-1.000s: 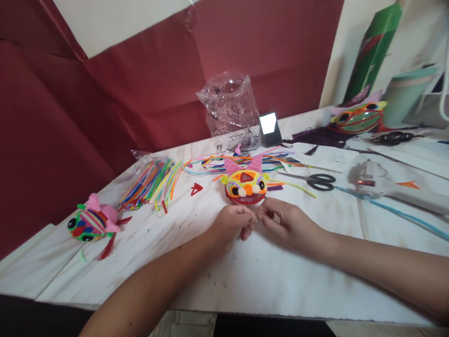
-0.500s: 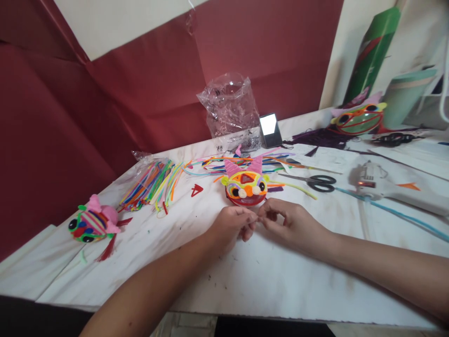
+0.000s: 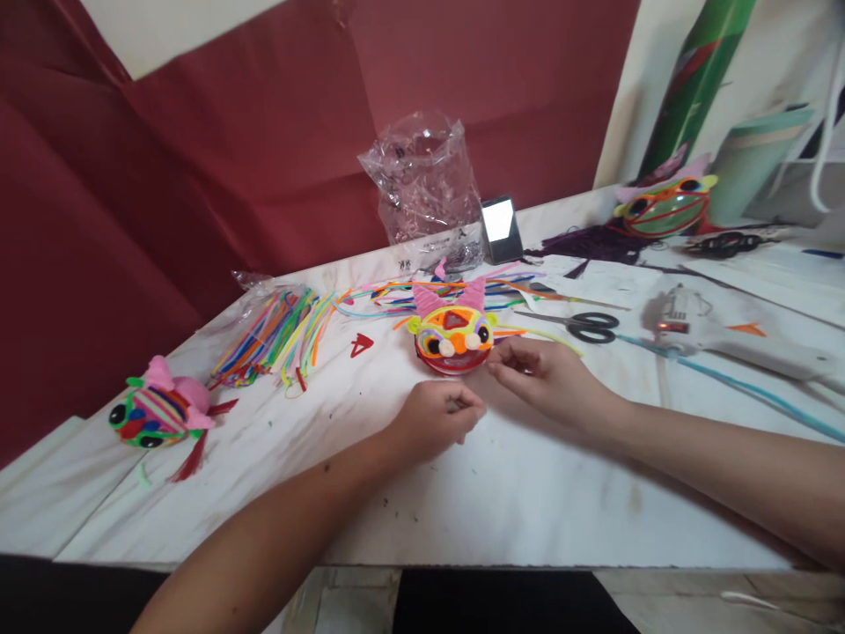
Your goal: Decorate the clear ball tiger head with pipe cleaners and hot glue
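Observation:
A small animal head made of pipe cleaners (image 3: pixel 455 339), with pink ears, yellow and orange trim and a red mouth, stands in the middle of the table. Just in front of it, my left hand (image 3: pixel 441 416) is closed, thumb and fingers pressed together; anything between them is too small to name. My right hand (image 3: pixel 538 374) is beside the head's lower right edge, its thumb and forefinger curled into a pinch. Whether those fingertips touch the head, or hold some tiny piece, I cannot make out. A red bent pipe cleaner piece (image 3: pixel 360 344) lies left of the head.
Bundled pipe cleaners (image 3: pixel 277 339) lie behind on the left, near a second pipe cleaner figure (image 3: pixel 158 412). Black-handled scissors (image 3: pixel 591 327) and a glue gun (image 3: pixel 719 335) rest on the right. Farther back are a plastic bag (image 3: pixel 429 194), a small screen device (image 3: pixel 500 229) and another head (image 3: pixel 666 209).
My hands, fingertips together before, have come apart: the left is lower and nearer me, the right beside the head. The whole view has shifted slightly.

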### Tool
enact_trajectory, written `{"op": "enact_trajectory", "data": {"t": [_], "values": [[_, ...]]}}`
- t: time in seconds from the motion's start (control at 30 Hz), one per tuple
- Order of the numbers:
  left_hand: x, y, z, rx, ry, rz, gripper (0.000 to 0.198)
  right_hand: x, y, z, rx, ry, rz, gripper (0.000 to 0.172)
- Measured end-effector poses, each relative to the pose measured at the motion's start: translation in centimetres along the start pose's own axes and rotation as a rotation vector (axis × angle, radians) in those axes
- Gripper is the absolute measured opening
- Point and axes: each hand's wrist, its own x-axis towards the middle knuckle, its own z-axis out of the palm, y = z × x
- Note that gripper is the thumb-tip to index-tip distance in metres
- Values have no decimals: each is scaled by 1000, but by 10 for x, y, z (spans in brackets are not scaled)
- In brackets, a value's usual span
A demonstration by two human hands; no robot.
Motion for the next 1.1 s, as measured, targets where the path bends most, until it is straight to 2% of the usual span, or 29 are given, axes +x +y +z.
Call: {"op": "enact_trajectory", "data": {"t": [0.13,0.2,0.3,0.4,0.47,0.53,0.67,0.73,0.93,1.1], "values": [[-2,-10,7,374,-67,421,14,0,-2,1,48,2,14,15],[-3,-12,7,505,-111,550,19,-1,-4,1,60,-2,15,14],[-4,-11,5,677,-156,626,22,-2,-6,1,55,-5,8,13],[-6,-7,5,786,-184,631,23,-2,-5,0,57,-9,3,12],[-6,-4,6,773,-178,594,21,-2,-5,0,65,-8,1,12],[-5,-1,7,636,-130,490,16,-1,-6,0,69,-5,-6,12],[1,5,4,38,-72,52,9,0,-5,0,57,-33,-9,14],[3,7,1,-216,-68,-86,13,0,-4,0,55,-45,-8,15],[5,9,-5,-599,17,-174,32,-1,-1,0,52,-53,-27,15],[6,11,-6,-725,34,-198,40,-5,-3,3,0,-70,-61,13]]}}
